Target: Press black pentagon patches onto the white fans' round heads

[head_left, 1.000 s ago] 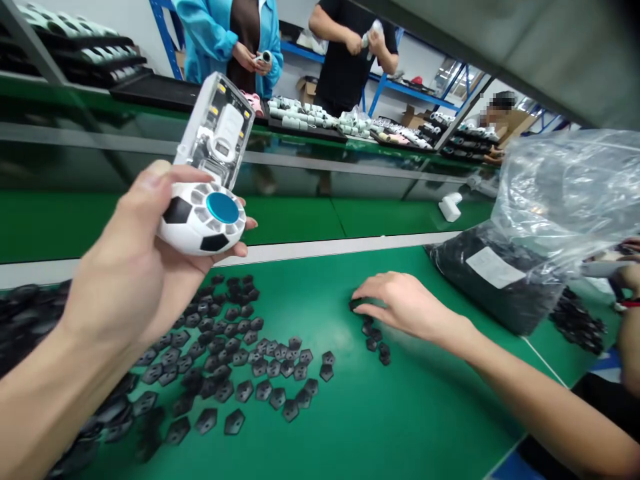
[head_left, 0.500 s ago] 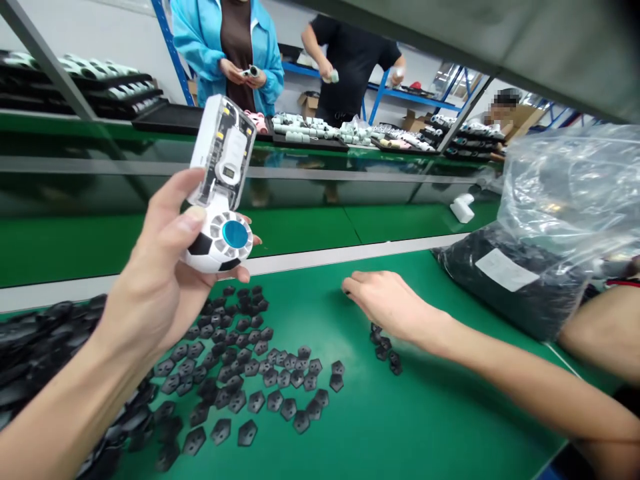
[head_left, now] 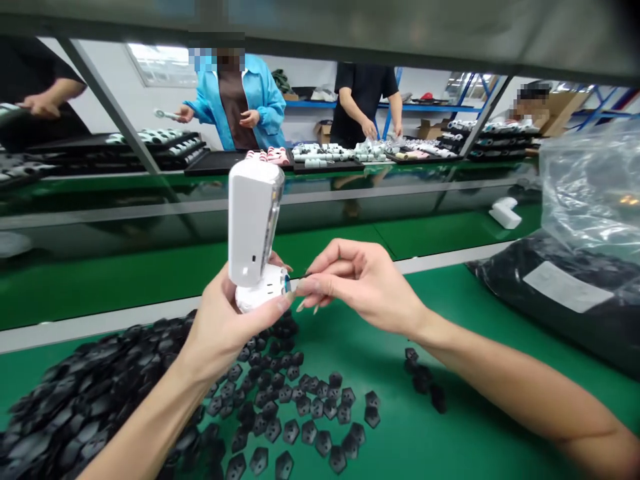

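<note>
My left hand (head_left: pixel 217 327) is wrapped round a white gadget (head_left: pixel 249 223) with a tall flat body and a rounded base. The body stands upright, its clear side turned to the right, and part of the base is hidden by my fingers. My right hand (head_left: pixel 367 287) is closed in a pinch close to the right side of the base. What lies between its fingertips, if anything, I cannot make out. Below both hands, black pentagon pieces (head_left: pixel 310 432) lie spread on the green table (head_left: pixel 400 440).
A large heap of black pieces (head_left: pixel 85 393) covers the table's left side. A few more pieces (head_left: pixel 423 380) lie under my right forearm. A clear bag with black contents (head_left: pixel 530 257) stands at right. Beyond the ledge are a white part (head_left: pixel 506 213), trays and co-workers.
My left hand has turned the gadget so its plain white back faces me. My right hand has risen from the table and moved left to the base. The view has shifted.
</note>
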